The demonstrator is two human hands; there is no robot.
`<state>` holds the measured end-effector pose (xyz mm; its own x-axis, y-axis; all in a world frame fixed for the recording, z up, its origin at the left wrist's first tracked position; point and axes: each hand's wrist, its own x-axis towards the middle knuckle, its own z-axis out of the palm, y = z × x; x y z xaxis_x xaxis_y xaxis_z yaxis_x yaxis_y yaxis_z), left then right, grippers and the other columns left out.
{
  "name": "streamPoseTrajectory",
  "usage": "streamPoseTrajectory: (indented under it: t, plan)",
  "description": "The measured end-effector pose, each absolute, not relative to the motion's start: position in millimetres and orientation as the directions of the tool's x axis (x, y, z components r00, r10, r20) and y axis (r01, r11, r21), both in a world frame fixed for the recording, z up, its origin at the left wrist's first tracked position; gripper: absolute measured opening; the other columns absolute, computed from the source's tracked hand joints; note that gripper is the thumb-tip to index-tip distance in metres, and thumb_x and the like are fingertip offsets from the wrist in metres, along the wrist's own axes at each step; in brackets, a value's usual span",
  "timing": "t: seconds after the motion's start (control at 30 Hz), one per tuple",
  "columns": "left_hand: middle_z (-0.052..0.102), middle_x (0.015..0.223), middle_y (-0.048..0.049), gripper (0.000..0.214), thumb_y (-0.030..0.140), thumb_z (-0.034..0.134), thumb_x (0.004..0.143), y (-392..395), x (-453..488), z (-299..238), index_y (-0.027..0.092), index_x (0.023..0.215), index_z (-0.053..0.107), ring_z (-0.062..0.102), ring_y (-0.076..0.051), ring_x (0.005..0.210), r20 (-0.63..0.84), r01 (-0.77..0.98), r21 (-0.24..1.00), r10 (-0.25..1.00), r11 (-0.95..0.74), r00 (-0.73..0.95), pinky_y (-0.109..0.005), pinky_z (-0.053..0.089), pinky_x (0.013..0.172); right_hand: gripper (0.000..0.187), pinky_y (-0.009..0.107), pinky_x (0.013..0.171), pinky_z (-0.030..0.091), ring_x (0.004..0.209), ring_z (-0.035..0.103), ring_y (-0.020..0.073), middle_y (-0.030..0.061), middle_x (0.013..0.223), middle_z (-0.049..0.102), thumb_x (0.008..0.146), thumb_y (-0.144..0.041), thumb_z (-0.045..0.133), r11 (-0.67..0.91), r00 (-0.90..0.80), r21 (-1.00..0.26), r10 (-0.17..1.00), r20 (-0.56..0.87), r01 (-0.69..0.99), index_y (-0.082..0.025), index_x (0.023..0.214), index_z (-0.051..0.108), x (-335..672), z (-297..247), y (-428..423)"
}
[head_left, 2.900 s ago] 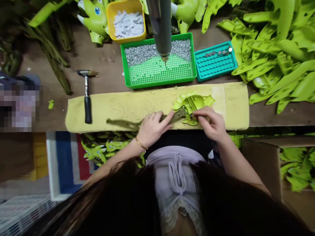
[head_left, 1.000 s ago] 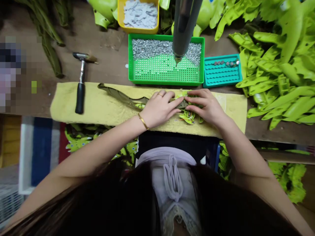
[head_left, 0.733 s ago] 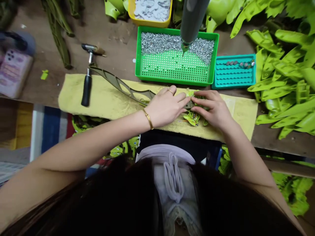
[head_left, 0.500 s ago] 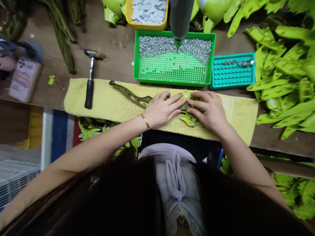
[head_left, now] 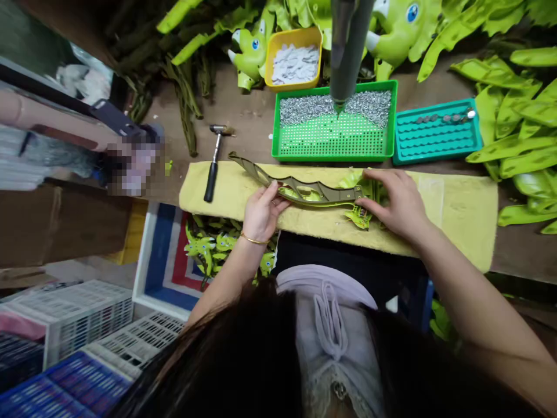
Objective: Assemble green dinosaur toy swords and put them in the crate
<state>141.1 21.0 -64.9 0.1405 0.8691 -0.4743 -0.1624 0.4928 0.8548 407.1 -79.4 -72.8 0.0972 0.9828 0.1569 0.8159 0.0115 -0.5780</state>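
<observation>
A long olive-green plastic wing part [head_left: 300, 188] lies across a yellow foam mat [head_left: 452, 203]. My left hand [head_left: 261, 210] grips its middle with curled fingers. My right hand [head_left: 398, 197] presses down on the part's right end and on a bright green toy shell [head_left: 359, 216] beneath it, fingers bent over them.
Behind the mat stand a green tray of screws [head_left: 335, 125], a teal tray [head_left: 437, 130], a yellow bin of white pieces [head_left: 295, 58] and a hanging grey screwdriver [head_left: 348, 46]. A hammer [head_left: 212, 165] lies left. Green toy parts [head_left: 517, 116] pile at the right; crates [head_left: 65, 325] sit lower left.
My left hand slid left along the olive part, from beside the right hand to its middle. The view swung so the bench sits further right.
</observation>
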Motion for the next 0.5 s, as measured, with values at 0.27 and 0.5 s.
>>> streamPoseTrajectory:
  t: [0.27,0.5]
  plan:
    - [0.067,0.078,-0.0005,0.044,0.043,0.081,0.071,36.2,129.8,-63.2,0.018,0.100,0.057,0.068,-0.016,0.078,-0.279,0.110,0.955,0.960,0.274,0.035,-0.032,0.057,0.076,0.051,0.051,0.096,0.045,0.112,0.056,0.0321,0.0127,0.120,0.067,0.084,-0.045,0.063,0.014,0.079,-0.533,0.985,0.151,0.846,-0.021,0.128,0.058,401.1,-70.2,-78.7]
    - [0.065,0.071,0.0009,0.024,0.036,0.061,0.092,-39.3,163.7,-50.8,0.016,0.106,0.063,0.060,-0.010,0.061,0.334,0.461,0.584,0.715,-0.669,0.614,-0.022,0.050,0.062,0.051,0.049,0.102,0.040,0.119,0.052,0.0305,0.0113,0.127,0.064,0.088,-0.043,0.060,0.021,0.050,-0.476,0.989,0.137,0.879,-0.021,0.133,0.054,395.6,-72.6,-77.6]
